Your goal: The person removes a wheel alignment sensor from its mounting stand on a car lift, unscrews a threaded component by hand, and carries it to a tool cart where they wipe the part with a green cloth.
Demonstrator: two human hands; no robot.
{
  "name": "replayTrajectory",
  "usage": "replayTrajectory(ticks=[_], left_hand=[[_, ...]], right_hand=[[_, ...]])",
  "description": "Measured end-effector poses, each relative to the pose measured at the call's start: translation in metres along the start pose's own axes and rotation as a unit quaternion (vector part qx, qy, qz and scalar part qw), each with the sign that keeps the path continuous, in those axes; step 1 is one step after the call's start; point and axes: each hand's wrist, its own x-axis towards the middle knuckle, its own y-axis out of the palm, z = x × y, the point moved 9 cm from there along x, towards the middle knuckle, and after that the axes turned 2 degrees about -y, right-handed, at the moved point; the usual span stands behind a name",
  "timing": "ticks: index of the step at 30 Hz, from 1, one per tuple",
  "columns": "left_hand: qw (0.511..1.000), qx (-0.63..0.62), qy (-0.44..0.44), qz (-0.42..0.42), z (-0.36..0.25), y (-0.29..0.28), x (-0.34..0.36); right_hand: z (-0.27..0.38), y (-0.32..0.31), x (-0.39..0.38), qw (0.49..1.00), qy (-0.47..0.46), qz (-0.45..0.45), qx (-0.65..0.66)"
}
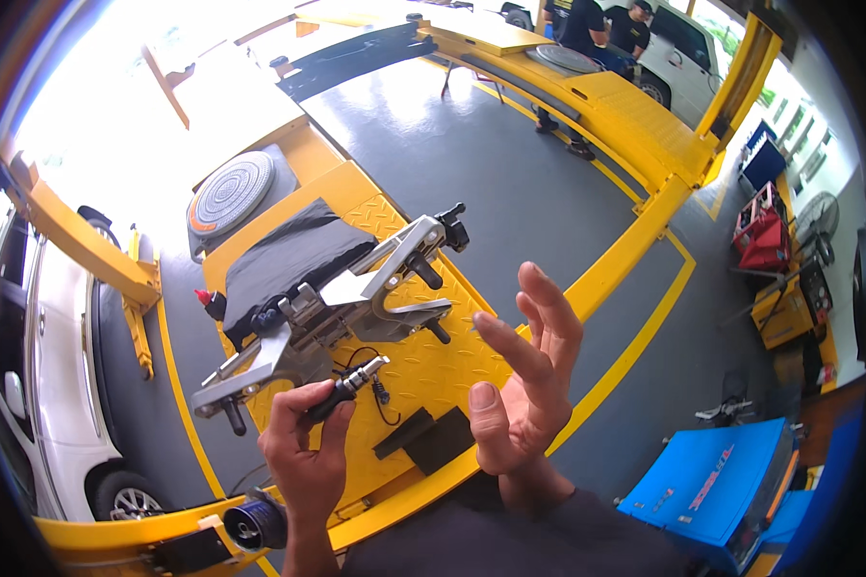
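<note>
Right hand (529, 385) loosely spread; left hand (303, 447) pinches 1 black-and-silver tool (349, 384) near a silver clamp (356, 288) over yellow platform (467, 356).

Black tool handle (329, 402) partly hidden by left hand (303, 450)
</note>
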Motion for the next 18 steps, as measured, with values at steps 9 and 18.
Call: replayTrajectory(ticks=[9, 18], left_hand=[[0.997, 0.057, 0.035, 0.048, -0.02, 0.022, -0.009], [0.997, 0.056, 0.041, 0.037, -0.037, 0.015, -0.03]], right_hand=[[0.015, 0.014, -0.037, 0.974, -0.096, 0.156, -0.137], [0.024, 0.031, -0.064, 0.93, -0.159, 0.231, -0.239]])
